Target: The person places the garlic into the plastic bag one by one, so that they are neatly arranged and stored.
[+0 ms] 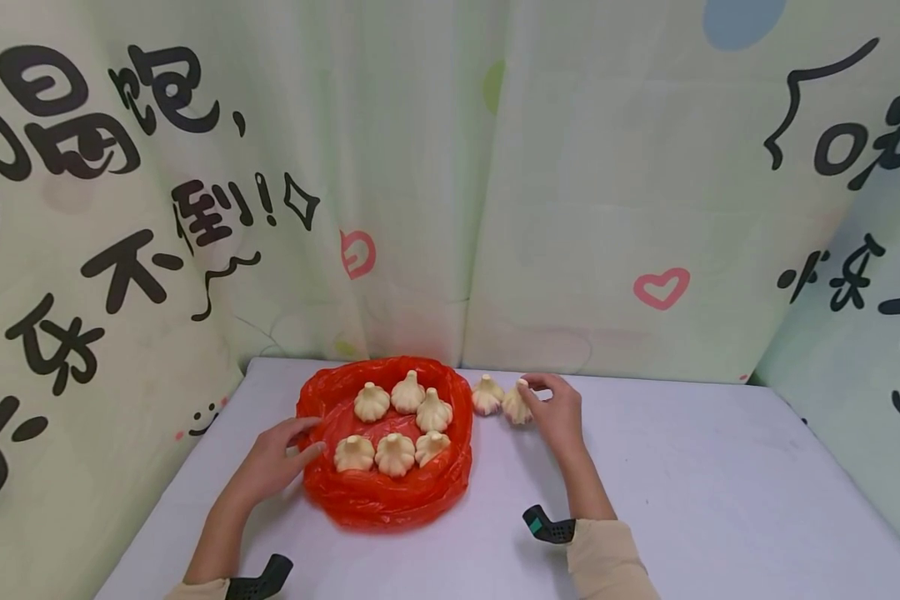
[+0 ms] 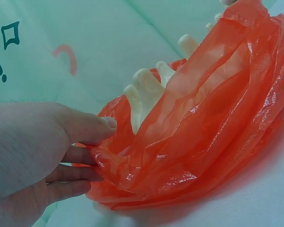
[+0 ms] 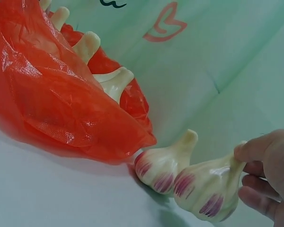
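Observation:
A red plastic bag (image 1: 420, 504) sits with its mouth spread wide and its rim rolled outward. Several pale garlic bulbs (image 1: 395, 455) lie inside it, in two loose groups. My left hand (image 1: 273, 462) holds the bag's left rim between thumb and fingers (image 2: 83, 175). To the right of the bag, my right hand (image 1: 558, 414) pinches a garlic bulb (image 3: 208, 189) by its stem, thumb on the near side. That bulb has purple streaks and a glossy surface. Right beside it, between it and the bag, another streaked garlic bulb (image 1: 487, 395) stands stem up.
The white table (image 1: 690, 483) stretches out to the right of the hands. A pale green curtain (image 1: 607, 167) with black lettering and pink hearts hangs along the table's back and sides. Black wrist cameras (image 1: 549, 527) are strapped on both wrists.

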The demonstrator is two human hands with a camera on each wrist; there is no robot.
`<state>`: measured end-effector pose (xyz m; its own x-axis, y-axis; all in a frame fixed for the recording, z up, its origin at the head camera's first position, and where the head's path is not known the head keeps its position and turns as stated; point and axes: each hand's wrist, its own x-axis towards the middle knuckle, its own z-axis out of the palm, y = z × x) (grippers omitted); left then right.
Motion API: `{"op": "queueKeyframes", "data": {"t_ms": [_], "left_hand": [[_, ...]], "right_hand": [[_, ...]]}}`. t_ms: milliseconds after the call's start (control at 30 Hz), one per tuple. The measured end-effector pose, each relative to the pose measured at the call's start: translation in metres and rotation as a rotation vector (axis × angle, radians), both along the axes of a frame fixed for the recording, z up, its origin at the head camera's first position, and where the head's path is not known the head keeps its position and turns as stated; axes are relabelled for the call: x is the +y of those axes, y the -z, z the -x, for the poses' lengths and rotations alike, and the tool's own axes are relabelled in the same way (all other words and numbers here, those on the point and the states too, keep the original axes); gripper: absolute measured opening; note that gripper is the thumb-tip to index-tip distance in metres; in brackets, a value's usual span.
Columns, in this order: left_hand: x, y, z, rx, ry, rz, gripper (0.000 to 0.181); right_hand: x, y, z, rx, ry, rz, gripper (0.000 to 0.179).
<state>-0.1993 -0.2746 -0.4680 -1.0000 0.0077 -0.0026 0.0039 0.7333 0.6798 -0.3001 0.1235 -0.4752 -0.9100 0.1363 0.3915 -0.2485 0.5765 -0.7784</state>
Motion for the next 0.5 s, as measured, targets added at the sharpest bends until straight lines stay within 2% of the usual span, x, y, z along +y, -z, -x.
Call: {"op": "queueKeyframes", "data": {"t_ms": [233,500], "left_hand": [[-0.001,0.001,-0.001,0.01,0.005,0.004,0.051],[0.001,0.0,-0.001,0.008,0.007,0.004,0.051]], "right_hand": [[-0.004,-0.009,-0.007,-0.015,-0.019,0.014,0.019],[-0.008,-0.017,-0.012,0.016,-0.048,0.057,0.018]]}}
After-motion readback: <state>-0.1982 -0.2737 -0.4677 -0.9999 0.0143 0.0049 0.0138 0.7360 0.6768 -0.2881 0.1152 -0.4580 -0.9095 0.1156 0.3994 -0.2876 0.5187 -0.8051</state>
